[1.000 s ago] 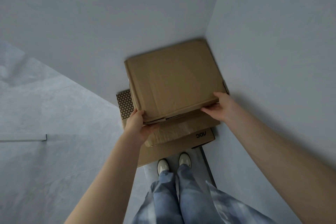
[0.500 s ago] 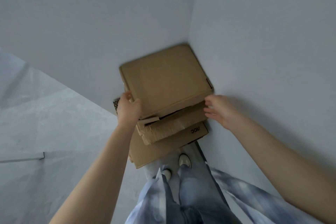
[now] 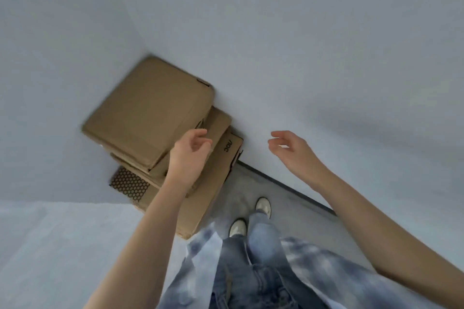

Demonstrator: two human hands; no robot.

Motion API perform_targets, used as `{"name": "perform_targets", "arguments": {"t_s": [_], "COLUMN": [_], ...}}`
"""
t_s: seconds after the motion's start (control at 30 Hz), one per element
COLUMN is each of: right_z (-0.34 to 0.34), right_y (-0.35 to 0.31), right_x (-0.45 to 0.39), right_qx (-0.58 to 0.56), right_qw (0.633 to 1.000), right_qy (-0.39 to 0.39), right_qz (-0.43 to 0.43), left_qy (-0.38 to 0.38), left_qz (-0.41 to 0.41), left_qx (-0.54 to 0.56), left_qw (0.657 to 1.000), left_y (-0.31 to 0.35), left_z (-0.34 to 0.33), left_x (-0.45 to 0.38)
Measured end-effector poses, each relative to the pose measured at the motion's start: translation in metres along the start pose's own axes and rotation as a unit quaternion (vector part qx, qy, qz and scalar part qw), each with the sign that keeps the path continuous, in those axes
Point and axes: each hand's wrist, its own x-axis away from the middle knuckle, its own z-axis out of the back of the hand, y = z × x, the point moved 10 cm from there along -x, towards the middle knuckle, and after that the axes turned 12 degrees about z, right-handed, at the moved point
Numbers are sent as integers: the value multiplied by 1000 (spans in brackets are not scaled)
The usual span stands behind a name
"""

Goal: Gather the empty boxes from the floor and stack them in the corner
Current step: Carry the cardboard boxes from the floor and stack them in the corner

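Note:
Three brown cardboard boxes are stacked in the corner where two pale walls meet. The top box (image 3: 150, 110) lies flat, a middle box (image 3: 218, 123) shows under it, and the large bottom box (image 3: 200, 198) with a honeycomb print stands on the floor. My left hand (image 3: 190, 150) hovers over the near edge of the stack with loosely curled fingers and holds nothing. Apart from the boxes, my right hand (image 3: 291, 148) is in the air by the right wall, fingers relaxed.
My two feet in pale shoes (image 3: 251, 216) stand on grey floor (image 3: 263, 183) just beside the bottom box. A dark skirting strip (image 3: 288, 185) runs along the right wall. Pale floor covering (image 3: 50, 246) spreads to the left.
Both hands have let go of the top box and pulled back from it. The view has swung to the right, so the stack now lies at the left.

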Motion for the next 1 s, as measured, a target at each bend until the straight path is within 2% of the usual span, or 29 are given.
{"name": "perform_targets", "arguments": {"t_s": [0.07,0.2,0.37,0.43,0.67,1.0], "right_z": [15,66,121,147,203,271], "right_y": [16,50,109,141,238,349], "right_x": [27,95,199,255,450,706], "right_qx": [-10,-28,-26,-38,-94,-130], "right_qw": [1000,992,965,943,861,732], "right_qy": [15,118,244,306,459,603], "right_qz": [-10,-35,-88,-122,-198,-287], "left_qy": [-49,-151,-277,-323,-437,-553], "left_qz": [-28,-98,-165,-200,-250,-303], "left_qx": [-36,-92,-174,-210,-275,-362], "left_qw": [998,979,931,901,819,686], "left_y": [12,45,75,84,67,9], "left_z": [-28,-106,-216,-272,-428,-626], "left_x": [8,37,100,142,305,548]}}
